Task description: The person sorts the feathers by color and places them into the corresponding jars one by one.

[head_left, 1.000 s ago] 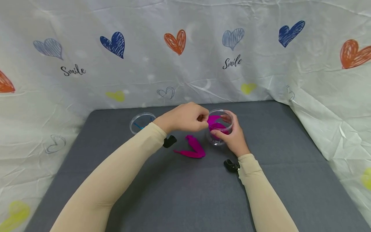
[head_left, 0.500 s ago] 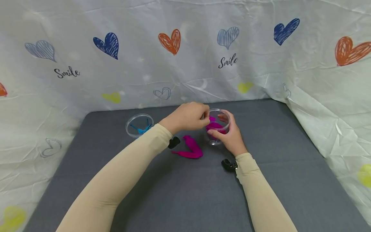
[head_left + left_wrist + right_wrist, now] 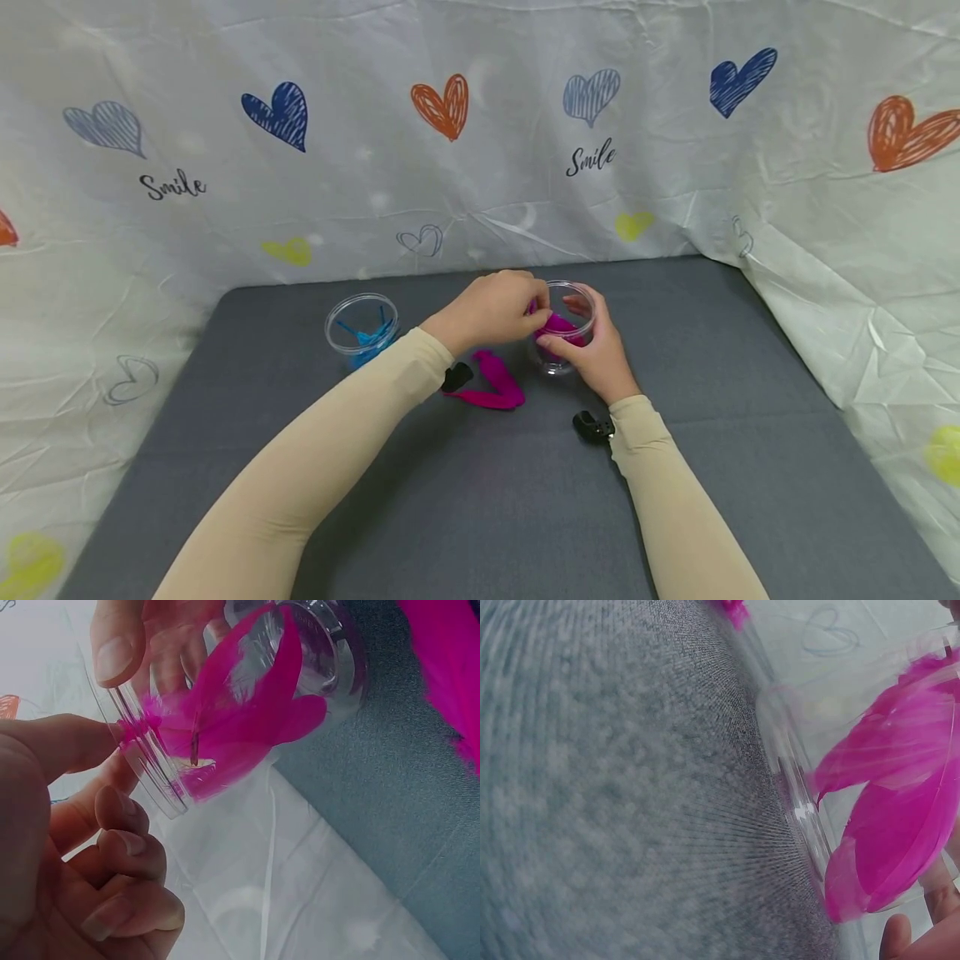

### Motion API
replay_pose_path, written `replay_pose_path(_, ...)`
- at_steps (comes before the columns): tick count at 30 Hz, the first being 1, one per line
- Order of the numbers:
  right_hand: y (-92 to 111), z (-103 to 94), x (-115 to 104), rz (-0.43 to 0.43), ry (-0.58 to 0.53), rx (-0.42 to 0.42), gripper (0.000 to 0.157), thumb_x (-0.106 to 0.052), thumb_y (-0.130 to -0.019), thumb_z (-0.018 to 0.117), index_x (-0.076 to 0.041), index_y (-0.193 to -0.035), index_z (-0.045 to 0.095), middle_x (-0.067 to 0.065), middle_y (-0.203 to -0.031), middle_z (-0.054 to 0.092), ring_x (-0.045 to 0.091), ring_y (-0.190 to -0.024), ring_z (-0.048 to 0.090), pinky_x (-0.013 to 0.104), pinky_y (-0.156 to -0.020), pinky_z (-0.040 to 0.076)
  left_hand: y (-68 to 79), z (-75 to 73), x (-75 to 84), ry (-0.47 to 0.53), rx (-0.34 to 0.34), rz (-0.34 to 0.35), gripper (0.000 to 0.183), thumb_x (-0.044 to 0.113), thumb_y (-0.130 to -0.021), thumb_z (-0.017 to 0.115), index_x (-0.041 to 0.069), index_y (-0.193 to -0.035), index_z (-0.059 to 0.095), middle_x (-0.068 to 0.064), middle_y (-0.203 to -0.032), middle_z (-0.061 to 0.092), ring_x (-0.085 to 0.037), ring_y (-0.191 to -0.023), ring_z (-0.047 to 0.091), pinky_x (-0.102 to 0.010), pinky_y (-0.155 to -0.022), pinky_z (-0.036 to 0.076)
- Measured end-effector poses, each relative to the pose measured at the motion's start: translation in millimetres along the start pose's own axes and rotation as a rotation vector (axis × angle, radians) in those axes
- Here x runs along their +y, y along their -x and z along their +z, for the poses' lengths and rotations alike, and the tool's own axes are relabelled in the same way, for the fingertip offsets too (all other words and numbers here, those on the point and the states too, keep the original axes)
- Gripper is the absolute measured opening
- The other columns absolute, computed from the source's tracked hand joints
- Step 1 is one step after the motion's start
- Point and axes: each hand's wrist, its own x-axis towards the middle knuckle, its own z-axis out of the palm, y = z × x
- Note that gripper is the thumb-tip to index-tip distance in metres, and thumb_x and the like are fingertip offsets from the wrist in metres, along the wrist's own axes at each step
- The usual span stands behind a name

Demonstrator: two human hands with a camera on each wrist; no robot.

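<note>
My left hand [image 3: 498, 307] is at the mouth of a clear plastic jar [image 3: 564, 354], pinching a magenta feather [image 3: 247, 712] by its fluffy end at the rim. Most of this feather hangs inside the jar, together with more magenta feathers [image 3: 907, 795]. My right hand [image 3: 600, 350] grips the jar, thumb on the near side and fingers behind it. The jar stands upright on the grey cloth. Just left of the jar, two magenta feathers [image 3: 495, 387] lie end to end in a V, partly covered by the left wrist's black camera.
A second clear jar [image 3: 362, 304] holding blue feathers [image 3: 367, 340] stands to the left, partly behind the left sleeve. The grey cloth-covered table [image 3: 480, 517] runs back to a white curtain [image 3: 495, 183] printed with hearts.
My left hand has shifted slightly right and down at the jar's mouth, lowering the feather. The right hand keeps its grip on the jar. The head view has turned slightly.
</note>
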Motion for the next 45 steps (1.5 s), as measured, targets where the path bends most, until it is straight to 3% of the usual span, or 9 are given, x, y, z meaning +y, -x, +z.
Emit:
replay_pose_path(4,-1,2.3,-1,-0.006,-0.004,-0.005,0.086,-0.03,-0.084,0.084,-0.022,-0.153,0.033,0.017,-0.15,0.047,0.031,-0.141,0.043,0.052,-0.114,0.042,3.8,0.6,-3.5,0.02,0.025,0.004,0.014,0.035,-0.099,0.061,0.024,-0.098,0.069,0.008,-0.086,0.058,-0.01,-0.071,0.055,-0.025,-0.062,0.049)
replay_pose_path(7,-2,4.6,-2,-0.009,-0.007,-0.011,0.086,-0.031,-0.084,0.083,-0.023,-0.153,0.033,0.012,-0.149,0.049,0.031,-0.141,0.043,0.05,-0.114,0.042,8.7,-1.6,-6.7,0.049,0.05,-0.007,0.014,0.036,-0.1,0.06,0.025,-0.102,0.07,0.01,-0.09,0.057,-0.009,-0.074,0.055,-0.025,-0.065,0.051)
replay_pose_path(13,-3,5.8,-2,-0.01,-0.01,-0.02,0.086,-0.031,-0.084,0.083,-0.025,-0.153,0.032,0.008,-0.149,0.049,0.03,-0.141,0.043,0.049,-0.114,0.042,20.8,-12.4,-14.6,0.11,0.153,-0.04,0.017,0.036,-0.099,0.06,0.026,-0.11,0.067,0.014,-0.096,0.058,-0.008,-0.082,0.057,-0.027,-0.071,0.053)
replay_pose_path(17,-6,3.7,12,-0.023,-0.011,0.007,0.087,-0.032,-0.082,0.085,-0.029,-0.152,0.033,0.01,-0.149,0.049,0.026,-0.14,0.043,0.052,-0.114,0.041,29.4,-16.9,-23.9,0.137,0.189,-0.049,0.016,0.033,-0.099,0.059,0.024,-0.111,0.066,0.013,-0.098,0.059,-0.009,-0.084,0.059,-0.027,-0.073,0.053)
replay_pose_path(21,-10,1.6,30,-0.028,0.019,0.032,0.087,-0.038,-0.08,0.086,-0.039,-0.15,0.033,0.005,-0.148,0.05,0.016,-0.138,0.045,0.048,-0.113,0.042,38.8,-12.7,-36.1,0.133,0.147,-0.06,0.017,0.025,-0.099,0.058,0.02,-0.111,0.068,0.009,-0.1,0.061,-0.01,-0.086,0.06,-0.027,-0.076,0.053)
replay_pose_path(25,-12,-0.2,38,-0.032,0.041,0.045,0.088,-0.041,-0.079,0.087,-0.042,-0.148,0.033,0.004,-0.147,0.051,0.012,-0.137,0.045,0.046,-0.113,0.043,46.7,-0.6,-46.3,0.098,0.058,-0.077,0.021,0.015,-0.099,0.056,0.016,-0.115,0.069,0.002,-0.108,0.063,-0.013,-0.091,0.063,-0.028,-0.08,0.055)
replay_pose_path(32,-4,-1.7,13,-0.026,0.023,0.029,0.088,-0.029,-0.081,0.086,-0.027,-0.153,0.034,0.006,-0.146,0.052,0.024,-0.14,0.045,0.052,-0.115,0.04,54.2,26.8,-54.0,-0.014,-0.108,-0.101,0.027,0.01,-0.096,0.062,0.016,-0.12,0.071,-0.004,-0.114,0.061,-0.017,-0.093,0.063,-0.033,-0.084,0.057)
replay_pose_path(38,2,-0.1,2,-0.015,0.022,0.018,0.088,-0.029,-0.082,0.085,-0.022,-0.153,0.034,0.005,-0.145,0.052,0.026,-0.14,0.045,0.054,-0.115,0.039,60.6,43.6,-56.8,-0.046,-0.137,-0.112,0.027,0.012,-0.095,0.065,0.023,-0.119,0.072,-0.002,-0.112,0.061,-0.018,-0.094,0.064,-0.037,-0.083,0.059)
replay_pose_path(45,1,4.2,0,-0.017,0.025,0.007,0.088,-0.029,-0.082,0.085,-0.02,-0.153,0.033,0.01,-0.147,0.051,0.028,-0.141,0.044,0.056,-0.116,0.037,66.0,50.3,-62.4,-0.027,-0.148,-0.127,0.026,0.014,-0.097,0.064,0.025,-0.118,0.073,-0.003,-0.114,0.062,-0.017,-0.093,0.062,-0.036,-0.084,0.058)
